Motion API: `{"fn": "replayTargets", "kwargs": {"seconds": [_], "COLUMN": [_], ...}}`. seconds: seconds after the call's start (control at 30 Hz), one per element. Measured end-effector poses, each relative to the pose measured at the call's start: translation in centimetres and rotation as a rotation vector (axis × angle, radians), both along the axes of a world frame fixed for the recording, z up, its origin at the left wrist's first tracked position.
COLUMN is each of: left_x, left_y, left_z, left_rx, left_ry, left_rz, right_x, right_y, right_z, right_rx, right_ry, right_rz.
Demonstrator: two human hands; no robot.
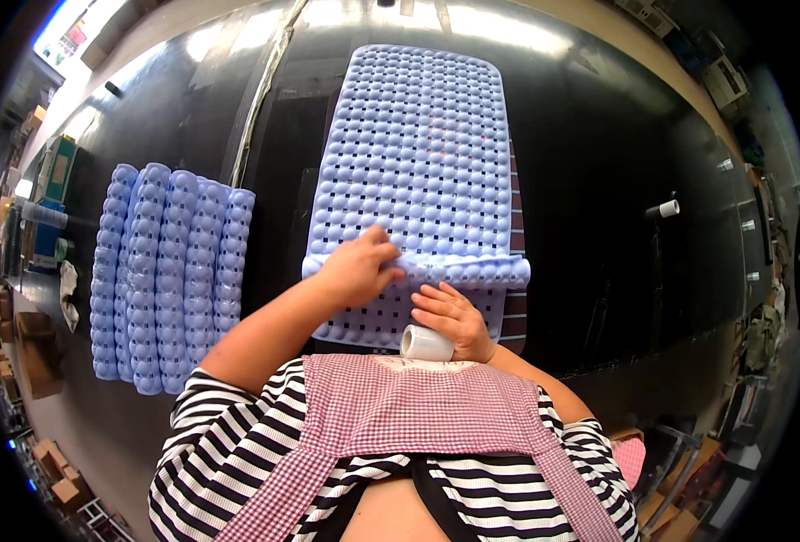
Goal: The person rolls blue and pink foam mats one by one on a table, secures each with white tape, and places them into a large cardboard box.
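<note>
Head view shows your left hand [357, 267] pinching the rolled near end of the lilac bubbled bath mat [418, 154] on the dark surface [599, 163]; right hand [454, 318] rests open. It looks soft, floppy, light: hold the roll's edges.

The mat [418, 163] lay flat down the middle of the bench [599, 181], its near end rolled into a fold across its width. The left hand [357, 269] sat on that roll at its left part; the right hand [454, 318] was just nearer, on the mat's near edge, with a tape roll [424, 343] against it. Rolled mats [170, 271] lay side by side, well left. A small cylinder [664, 210] stood far right.
</note>
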State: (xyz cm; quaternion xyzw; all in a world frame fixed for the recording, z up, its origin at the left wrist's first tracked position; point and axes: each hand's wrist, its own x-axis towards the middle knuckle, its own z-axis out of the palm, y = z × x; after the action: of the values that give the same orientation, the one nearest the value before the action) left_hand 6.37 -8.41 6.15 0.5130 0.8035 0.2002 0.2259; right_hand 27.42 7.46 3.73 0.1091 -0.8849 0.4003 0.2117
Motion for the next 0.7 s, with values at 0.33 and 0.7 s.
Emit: {"fn": "replayTargets", "kwargs": {"seconds": [0.33, 0.7], "left_x": [-2.1, -2.0], "left_y": [1.9, 4.9], "left_z": [-0.5, -3.5], "left_rx": [0.431, 0.278], "left_ry": [0.552, 0.539], "left_rz": [0.256, 0.065], "right_x": [-6.7, -21.9], "right_y": [3.1, 13.8], "right_z": [-1.5, -1.2], "right_rx": [-0.036, -0.626], "right_ry": [0.065, -0.187], "right_rz": [-0.204, -0.304]}}
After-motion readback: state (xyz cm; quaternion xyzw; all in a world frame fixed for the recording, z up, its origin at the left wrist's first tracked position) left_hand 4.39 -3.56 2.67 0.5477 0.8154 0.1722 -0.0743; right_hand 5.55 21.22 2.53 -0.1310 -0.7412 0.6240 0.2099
